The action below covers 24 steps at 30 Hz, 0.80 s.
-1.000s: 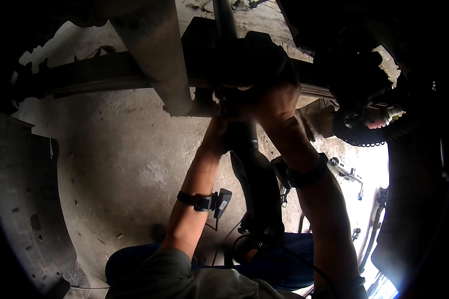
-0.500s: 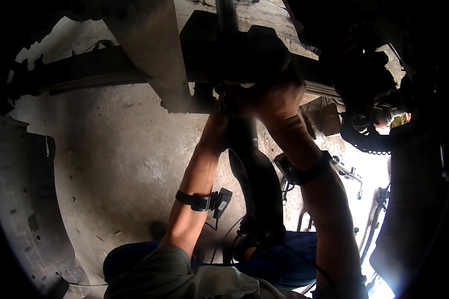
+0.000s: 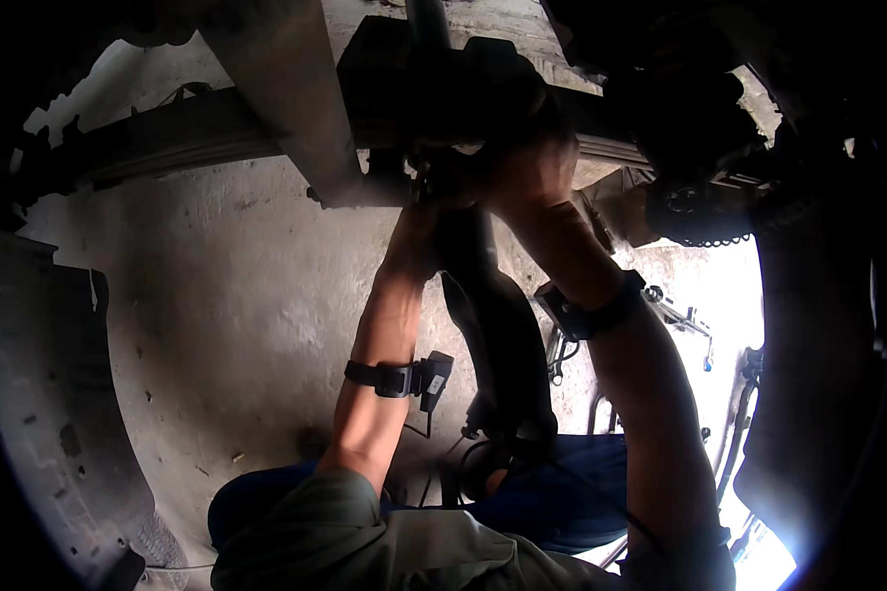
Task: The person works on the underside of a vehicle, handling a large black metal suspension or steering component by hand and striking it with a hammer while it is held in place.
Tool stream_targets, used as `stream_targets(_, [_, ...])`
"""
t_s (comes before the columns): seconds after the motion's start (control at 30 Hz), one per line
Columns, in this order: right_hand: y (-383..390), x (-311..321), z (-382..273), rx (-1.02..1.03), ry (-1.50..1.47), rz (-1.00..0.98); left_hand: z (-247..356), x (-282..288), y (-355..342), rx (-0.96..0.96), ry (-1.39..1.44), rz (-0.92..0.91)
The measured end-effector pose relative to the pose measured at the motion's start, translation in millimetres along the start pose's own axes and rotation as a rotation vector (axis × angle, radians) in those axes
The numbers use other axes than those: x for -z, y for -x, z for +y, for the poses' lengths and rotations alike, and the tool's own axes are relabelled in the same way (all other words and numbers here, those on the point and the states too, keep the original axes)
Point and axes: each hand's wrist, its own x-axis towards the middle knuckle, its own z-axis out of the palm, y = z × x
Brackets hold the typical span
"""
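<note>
Both arms reach up to a dark vehicle axle assembly (image 3: pixel 434 84) at the top middle. My right hand (image 3: pixel 534 175) is bent inward against its underside, the fingers curled round something lost in deep shadow. My left hand (image 3: pixel 426 229) is raised beside it, near a small bright metal fitting (image 3: pixel 419 163); its fingers are hidden in the dark. Below the hands, a thick dark curved beam (image 3: pixel 508 345) runs down between my forearms. A stack of leaf springs (image 3: pixel 207 148) crosses behind, and a pale angled metal plate (image 3: pixel 286 84) hangs left of my hands.
Tyres stand at the left (image 3: pixel 54 414) and right (image 3: pixel 808 384). A coiled hose (image 3: pixel 715 239) hangs at the upper right. Metal rods and tools (image 3: pixel 680 315) lie on the bright floor at right. Straps with small boxes sit on both forearms, with thin cables near my blue-clad legs (image 3: pixel 562 492).
The axle assembly and both hands appear shifted slightly up and left in view, along with most of the scene. Both hands stay at the same place on the assembly.
</note>
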Motion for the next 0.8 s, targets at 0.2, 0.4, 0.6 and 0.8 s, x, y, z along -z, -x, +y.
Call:
stream_targets(0.2, [-3.9, 8.7, -1.3, 0.044, -0.065, -0.054, 2.7, -2.4, -5.0, 0.097, 0.026, 0.024])
stream_targets(0.4, [-7.8, 30.3, 10.7, 0.067, -0.253, -0.249, 1.0, -3.5, -3.7, 0.077, -0.064, 0.101])
stream_targets(0.6, [8.1, 21.8, 65.0, 0.382, -0.005, -0.096, 1.1, -4.0, -6.7, 0.06, 0.022, -0.001])
stream_targets(0.8, [52.9, 42.0, 36.7, -0.196, -0.356, 0.078, 4.1, -2.9, -5.6, 0.108, 0.043, -0.013])
